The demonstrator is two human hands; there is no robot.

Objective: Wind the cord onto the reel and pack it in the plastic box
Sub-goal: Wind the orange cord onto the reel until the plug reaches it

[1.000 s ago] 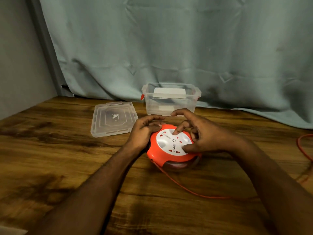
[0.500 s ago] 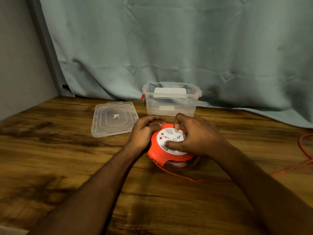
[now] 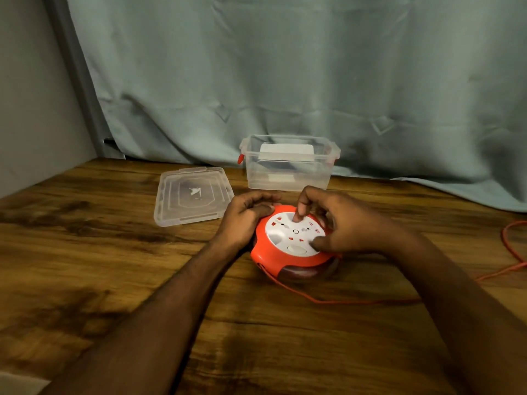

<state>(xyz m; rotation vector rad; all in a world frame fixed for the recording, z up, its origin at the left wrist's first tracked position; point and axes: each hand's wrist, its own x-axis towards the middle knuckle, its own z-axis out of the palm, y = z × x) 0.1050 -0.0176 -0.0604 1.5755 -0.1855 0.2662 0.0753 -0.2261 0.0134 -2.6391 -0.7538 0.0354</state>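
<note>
The reel (image 3: 291,246) lies on the table (image 3: 114,266), the plastic box (image 3: 288,166) at its 12 o'clock. Left hand (image 3: 245,220) fingers curl around its rim; right hand (image 3: 342,223) forefinger and thumb press its white face. The cord (image 3: 342,302) trails toward 3 o'clock.

We see both of our arms bare from the lower edge of the view up to the wrists, with no sleeve showing on either. The left hand (image 3: 245,220) and the right hand (image 3: 346,223) wear no gloves. We can make out no ring, watch or band on fingers or wrists. The fingernails look short, though the view is soft there.
</note>
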